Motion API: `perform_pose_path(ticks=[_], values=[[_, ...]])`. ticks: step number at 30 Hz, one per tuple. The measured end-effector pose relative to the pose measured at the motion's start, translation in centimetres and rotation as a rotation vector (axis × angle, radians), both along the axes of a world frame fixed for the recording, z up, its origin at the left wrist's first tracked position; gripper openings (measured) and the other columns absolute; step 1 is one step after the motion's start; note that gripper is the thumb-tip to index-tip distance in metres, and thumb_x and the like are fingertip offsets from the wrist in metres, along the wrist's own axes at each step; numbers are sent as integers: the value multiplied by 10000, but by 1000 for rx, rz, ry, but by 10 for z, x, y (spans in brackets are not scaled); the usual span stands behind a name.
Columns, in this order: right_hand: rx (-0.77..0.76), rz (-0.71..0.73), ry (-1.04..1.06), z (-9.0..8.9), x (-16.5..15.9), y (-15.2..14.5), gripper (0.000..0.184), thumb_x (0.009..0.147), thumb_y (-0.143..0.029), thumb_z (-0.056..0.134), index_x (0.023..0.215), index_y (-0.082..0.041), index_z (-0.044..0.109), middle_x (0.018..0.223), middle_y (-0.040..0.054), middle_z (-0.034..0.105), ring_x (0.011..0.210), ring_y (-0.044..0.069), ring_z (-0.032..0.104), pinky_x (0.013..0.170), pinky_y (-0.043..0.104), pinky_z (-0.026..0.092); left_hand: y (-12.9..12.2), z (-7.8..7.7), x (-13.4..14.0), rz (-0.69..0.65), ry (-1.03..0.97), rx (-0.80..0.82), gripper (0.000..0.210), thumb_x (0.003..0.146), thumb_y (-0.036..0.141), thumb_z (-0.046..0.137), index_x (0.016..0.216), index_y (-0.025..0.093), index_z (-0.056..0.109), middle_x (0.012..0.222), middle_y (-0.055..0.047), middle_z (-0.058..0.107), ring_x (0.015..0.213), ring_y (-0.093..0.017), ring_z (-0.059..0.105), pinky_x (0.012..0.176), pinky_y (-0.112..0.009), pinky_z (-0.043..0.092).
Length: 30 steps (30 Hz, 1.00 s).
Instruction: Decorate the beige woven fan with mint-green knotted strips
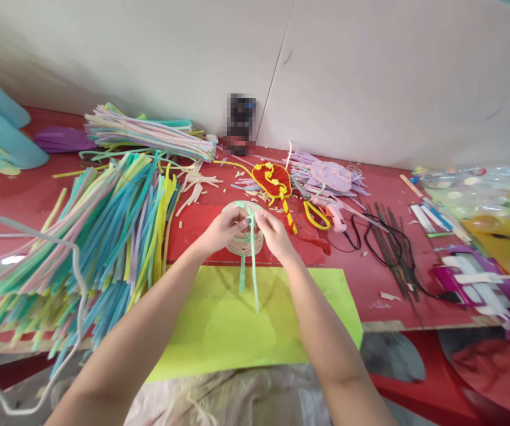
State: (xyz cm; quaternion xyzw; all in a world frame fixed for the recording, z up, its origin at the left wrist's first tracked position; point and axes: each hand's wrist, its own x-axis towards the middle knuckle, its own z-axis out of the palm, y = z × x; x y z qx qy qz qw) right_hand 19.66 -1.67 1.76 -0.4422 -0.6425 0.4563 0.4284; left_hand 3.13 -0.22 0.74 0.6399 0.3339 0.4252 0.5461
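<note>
My left hand [225, 227] and my right hand [274, 234] meet at the middle of the table, fingers closed in a pinch. Between them is a mint-green pipe cleaner [254, 275], its free end hanging down toward me. Under the fingers lies a round, fan-shaped piece of pale coiled pipe cleaners [237, 246], with a green stem [242, 275] pointing my way. My fingertips partly cover its upper part. A red board [193, 236] lies beneath it, and a lime-green sheet [237, 331] is under my forearms.
Heaped pipe cleaners [117, 225] fill the left side, with another bundle [148, 136] behind. Farther back lie a red and yellow fan [273, 180], yellow-handled scissors [317, 216], a pink glue gun [336, 214] and a lilac disc [331, 176]. A black cord [388, 260] and a purple-white power strip [472, 278] are right.
</note>
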Motion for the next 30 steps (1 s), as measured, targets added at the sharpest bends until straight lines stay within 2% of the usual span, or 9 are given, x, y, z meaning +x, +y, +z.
perform_pose_path(ticks=[3,8,13,17,23,30], values=[[-17,39,1,2,1,0,284,895,-471,469,761,-224,512,701,-19,490,673,130,493,637,252,416,1,1,-1,-29,19,-12,254,838,405,558,830,152,578,755,-25,562,682,-132,545,667,-283,459],[82,-94,-6,1,-1,1,277,891,-467,474,763,-224,506,710,-21,502,677,130,496,659,254,428,0,-2,3,26,-25,-31,251,847,413,543,836,162,555,776,-23,568,693,-126,545,680,-275,465],[78,-123,22,-3,-5,-1,262,895,-454,478,768,-227,514,692,-28,516,644,126,503,635,254,418,-1,-3,6,41,-35,-27,234,825,396,581,823,164,545,804,-31,582,723,-136,559,694,-278,465],[44,-103,69,-5,-7,-2,302,922,-465,421,760,-224,505,673,-26,506,656,127,517,649,256,429,-1,-3,7,81,-97,-43,236,828,392,579,809,159,544,776,-30,586,723,-139,557,713,-283,451],[39,-56,78,-9,-8,-1,234,908,-457,465,897,-233,529,774,-11,564,703,130,560,669,264,459,0,-6,9,98,-137,-69,205,844,363,565,843,160,541,766,-17,566,707,-126,539,692,-264,445],[84,-60,22,-12,-6,1,244,912,-452,457,822,-228,496,708,-20,518,665,129,530,651,267,440,-1,-5,9,93,-77,-16,151,849,309,541,821,161,537,767,-15,566,724,-131,550,717,-276,451]])
